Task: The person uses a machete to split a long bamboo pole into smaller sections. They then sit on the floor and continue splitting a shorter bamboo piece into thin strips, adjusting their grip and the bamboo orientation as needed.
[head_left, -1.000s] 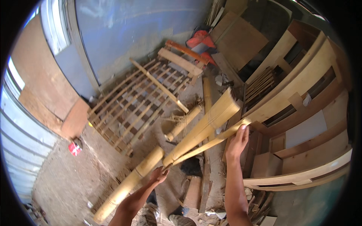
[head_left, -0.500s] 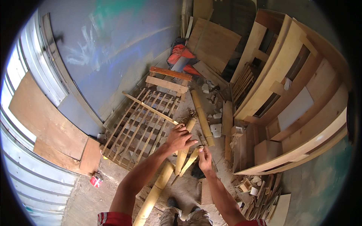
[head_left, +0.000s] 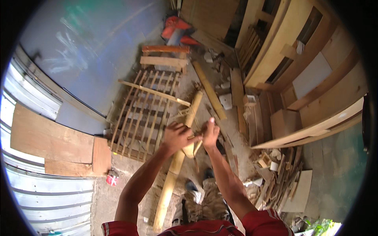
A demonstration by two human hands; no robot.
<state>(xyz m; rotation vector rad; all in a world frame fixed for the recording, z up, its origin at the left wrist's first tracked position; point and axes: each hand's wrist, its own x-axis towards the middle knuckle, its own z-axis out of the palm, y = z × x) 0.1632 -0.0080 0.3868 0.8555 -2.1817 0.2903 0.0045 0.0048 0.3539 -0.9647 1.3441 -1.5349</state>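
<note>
My left hand point(head_left: 178, 135) and right hand point(head_left: 210, 131) are both clamped on a short split strip of pale bamboo point(head_left: 193, 146), mostly hidden behind my fingers, held above the long pale bamboo pole point(head_left: 177, 165) on the floor. Since the earlier frame my hands have closed together. A small red can point(head_left: 112, 178) lies near left, its label unreadable.
</note>
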